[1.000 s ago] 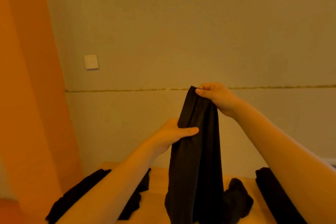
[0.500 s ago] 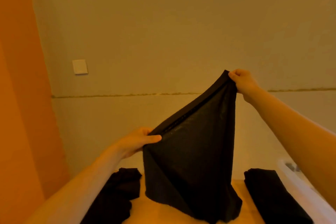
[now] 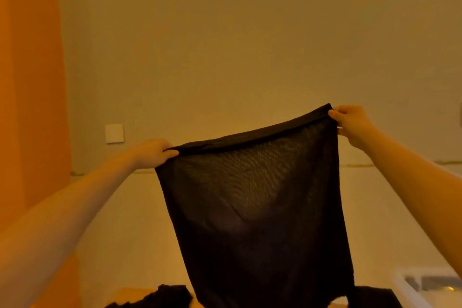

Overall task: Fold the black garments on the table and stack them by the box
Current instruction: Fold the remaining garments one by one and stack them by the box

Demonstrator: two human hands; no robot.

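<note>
Since half a second ago you've spread the black garment [image 3: 252, 197] wide and raised it. Your left hand [image 3: 152, 154] pinches its band at 9 o'clock, your right hand [image 3: 350, 120] at 2 o'clock. It looks thin, light and limp, so keep both corners. Other garments [image 3: 162, 297] lie at 6 o'clock, the box [image 3: 410, 287] at 4 o'clock.

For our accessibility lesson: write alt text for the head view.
Two bare hands, left and right, hold a sheer black garment stretched by its top edge before a plain wall. More black garments and a clear box lie below.
</note>
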